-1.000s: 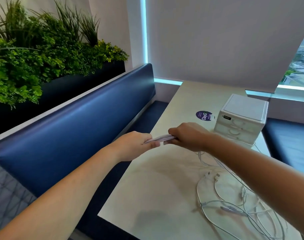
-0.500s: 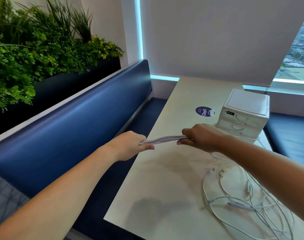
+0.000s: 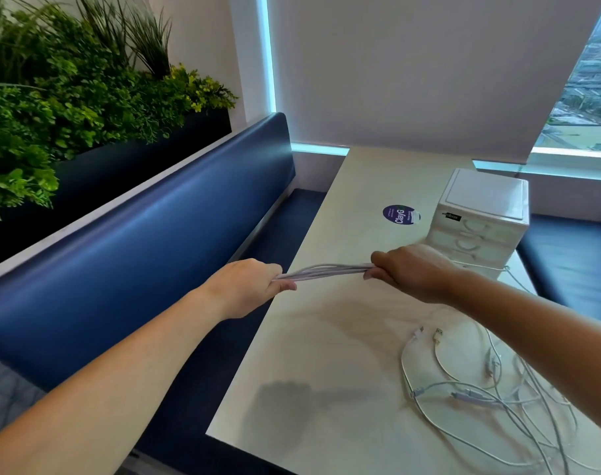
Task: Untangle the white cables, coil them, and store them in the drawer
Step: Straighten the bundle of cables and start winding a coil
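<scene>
Plainly the bundle of white cable (image 3: 323, 271) is in mid-air, folded into several strands and stretched taut between the two fists, above the left side of the table (image 3: 312, 354). The left hand (image 3: 247, 286) is clenched round one end and the right hand (image 3: 412, 272) grasps the other, fingers curled over it. A hard pull looks likely to slide the strands out of one fist, so the loops would spring open. A thin trailing strand (image 3: 480, 268) runs from the right hand past the foot of the drawer unit (image 3: 480, 217) towards the loose tangle (image 3: 480, 389) on the table; drawing it in fast could snag a plug in that tangle, drag the heap, or nudge the unit, which looks light. The drawers all appear closed, so one hand must let go to open one, and the coil may loosen then. The left hand is over the table's left edge, so a dropped end would fall to the blue bench (image 3: 137, 252) below. Bare tabletop lies between the hands and the tangle, with more beyond by the round sticker (image 3: 398, 214). The drawer unit stands just behind the right hand, leaving little room there, and the tangle runs out of view at the lower right.
</scene>
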Motion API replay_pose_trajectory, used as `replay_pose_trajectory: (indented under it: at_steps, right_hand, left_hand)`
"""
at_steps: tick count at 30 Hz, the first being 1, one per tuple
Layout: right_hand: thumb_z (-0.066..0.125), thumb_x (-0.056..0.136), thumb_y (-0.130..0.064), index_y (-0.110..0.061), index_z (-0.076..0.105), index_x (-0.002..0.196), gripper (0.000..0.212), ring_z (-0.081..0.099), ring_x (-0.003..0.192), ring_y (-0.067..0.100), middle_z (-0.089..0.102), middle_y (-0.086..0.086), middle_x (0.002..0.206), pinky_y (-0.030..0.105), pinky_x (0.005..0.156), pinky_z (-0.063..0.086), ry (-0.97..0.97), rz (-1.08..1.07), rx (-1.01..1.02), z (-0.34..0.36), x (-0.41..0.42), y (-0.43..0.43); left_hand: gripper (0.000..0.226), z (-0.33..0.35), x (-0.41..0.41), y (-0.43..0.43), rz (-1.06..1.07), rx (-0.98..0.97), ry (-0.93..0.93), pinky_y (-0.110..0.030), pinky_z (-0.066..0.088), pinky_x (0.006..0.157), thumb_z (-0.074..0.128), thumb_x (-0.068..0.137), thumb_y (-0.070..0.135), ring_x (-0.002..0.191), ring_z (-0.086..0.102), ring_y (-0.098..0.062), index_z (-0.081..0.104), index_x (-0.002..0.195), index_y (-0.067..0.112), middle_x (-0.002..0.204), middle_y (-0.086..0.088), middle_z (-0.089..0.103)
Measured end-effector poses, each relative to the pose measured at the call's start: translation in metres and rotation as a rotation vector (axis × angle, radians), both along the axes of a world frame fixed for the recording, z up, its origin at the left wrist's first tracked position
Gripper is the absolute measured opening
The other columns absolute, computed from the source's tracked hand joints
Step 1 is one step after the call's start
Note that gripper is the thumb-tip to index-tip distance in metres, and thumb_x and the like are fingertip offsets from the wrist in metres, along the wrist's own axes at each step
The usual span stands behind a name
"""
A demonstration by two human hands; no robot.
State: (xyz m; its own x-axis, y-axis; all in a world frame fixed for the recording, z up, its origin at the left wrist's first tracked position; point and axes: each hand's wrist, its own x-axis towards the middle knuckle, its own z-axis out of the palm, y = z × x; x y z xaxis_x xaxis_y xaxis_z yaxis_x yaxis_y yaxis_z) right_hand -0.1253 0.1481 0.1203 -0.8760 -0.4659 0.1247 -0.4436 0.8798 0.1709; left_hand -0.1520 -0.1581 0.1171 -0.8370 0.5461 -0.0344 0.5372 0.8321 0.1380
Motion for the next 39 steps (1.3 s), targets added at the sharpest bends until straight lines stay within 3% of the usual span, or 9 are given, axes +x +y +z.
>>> replay_pose_trajectory:
  at_steps: [4, 10, 14, 17, 21, 25, 30, 33, 39]
  right_hand:
    - [0.006, 0.085, -0.064, -0.021, 0.042, 0.090, 0.057, 0.044, 0.057, 0.021, 0.057, -0.002, 0.073, 0.032, 0.053, 0.032, 0.042, 0.009, 0.032, 0.001, -0.001, 0.012]
    - [0.016, 0.088, -0.064, -0.023, 0.039, 0.078, 0.048, 0.039, 0.049, 0.010, 0.043, -0.004, 0.057, 0.034, 0.053, 0.033, -0.095, -0.075, -0.074, 0.005, 0.006, 0.014]
    - [0.010, 0.088, -0.062, -0.024, 0.039, 0.111, 0.053, 0.053, 0.061, 0.021, 0.060, -0.001, 0.078, 0.039, 0.062, 0.048, -0.088, 0.015, -0.144, -0.005, 0.013, 0.017]
    - [0.024, 0.090, -0.063, -0.033, 0.013, 0.143, 0.062, 0.064, 0.078, 0.024, 0.061, 0.000, 0.115, 0.037, 0.068, 0.052, -0.075, 0.122, -0.162, -0.009, 0.019, 0.010]
    - [0.044, 0.095, -0.048, -0.030, 0.009, 0.148, 0.066, 0.065, 0.073, 0.025, 0.057, -0.001, 0.119, 0.028, 0.047, 0.035, 0.072, 0.207, 0.042, -0.010, 0.027, -0.023]
    - [0.045, 0.093, -0.023, -0.017, 0.045, 0.125, 0.032, 0.061, 0.079, 0.029, 0.055, 0.004, 0.106, 0.032, 0.052, 0.033, 0.107, 0.167, -0.030, -0.012, 0.031, -0.042]
    - [0.038, 0.092, -0.002, -0.015, 0.044, 0.127, 0.037, 0.052, 0.095, 0.027, 0.053, 0.005, 0.113, 0.035, 0.067, 0.042, 0.000, 0.167, -0.104, -0.006, 0.034, -0.039]
    - [0.035, 0.099, -0.012, -0.018, 0.042, 0.129, 0.031, 0.058, 0.088, 0.029, 0.059, 0.003, 0.113, 0.031, 0.062, 0.030, -0.027, 0.134, -0.083, -0.001, 0.039, -0.036]
    - [0.019, 0.098, -0.051, -0.017, 0.038, 0.096, 0.038, 0.051, 0.069, 0.027, 0.057, 0.002, 0.081, 0.034, 0.057, 0.030, -0.029, 0.159, -0.050, 0.006, 0.044, -0.022]
  left_hand:
    - [0.039, 0.002, 0.003, 0.002, -0.042, -0.073, 0.036, -0.035, 0.039, 0.057, 0.033, 0.101, 0.053, 0.060, 0.045, -0.018, 0.040, 0.081, 0.021, 0.069, 0.002, 0.051]
    - [0.039, 0.006, 0.009, 0.007, -0.035, -0.056, -0.005, -0.036, 0.039, 0.058, 0.033, 0.102, 0.051, 0.060, 0.043, -0.017, 0.037, 0.075, 0.024, 0.068, 0.001, 0.051]
    - [0.045, 0.007, 0.016, 0.010, -0.025, -0.019, -0.020, -0.035, 0.037, 0.057, 0.032, 0.101, 0.054, 0.058, 0.042, -0.017, 0.045, 0.079, 0.017, 0.067, -0.002, 0.052]
    - [0.048, 0.006, 0.022, 0.014, -0.001, 0.015, -0.054, -0.035, 0.036, 0.056, 0.030, 0.101, 0.054, 0.057, 0.041, -0.017, 0.046, 0.079, 0.014, 0.066, -0.002, 0.049]
    - [0.047, 0.010, 0.034, 0.032, -0.009, 0.019, -0.090, -0.041, 0.041, 0.060, 0.030, 0.101, 0.054, 0.058, 0.044, -0.019, 0.044, 0.075, 0.018, 0.067, -0.003, 0.052]
    - [0.044, 0.011, 0.044, 0.051, -0.021, 0.059, -0.097, -0.037, 0.038, 0.056, 0.033, 0.101, 0.053, 0.056, 0.044, -0.016, 0.044, 0.073, 0.021, 0.066, 0.000, 0.052]
    - [0.044, 0.014, 0.052, 0.052, 0.016, 0.047, -0.082, -0.038, 0.039, 0.057, 0.033, 0.102, 0.052, 0.057, 0.043, -0.017, 0.042, 0.073, 0.021, 0.067, 0.000, 0.051]
    - [0.043, 0.017, 0.055, 0.055, 0.021, 0.053, -0.071, -0.036, 0.037, 0.056, 0.034, 0.102, 0.051, 0.056, 0.043, -0.017, 0.042, 0.073, 0.020, 0.066, 0.000, 0.050]
    - [0.043, 0.022, 0.062, 0.066, -0.004, 0.052, -0.071, -0.036, 0.037, 0.055, 0.035, 0.101, 0.052, 0.057, 0.043, -0.016, 0.045, 0.074, 0.020, 0.066, 0.000, 0.051]
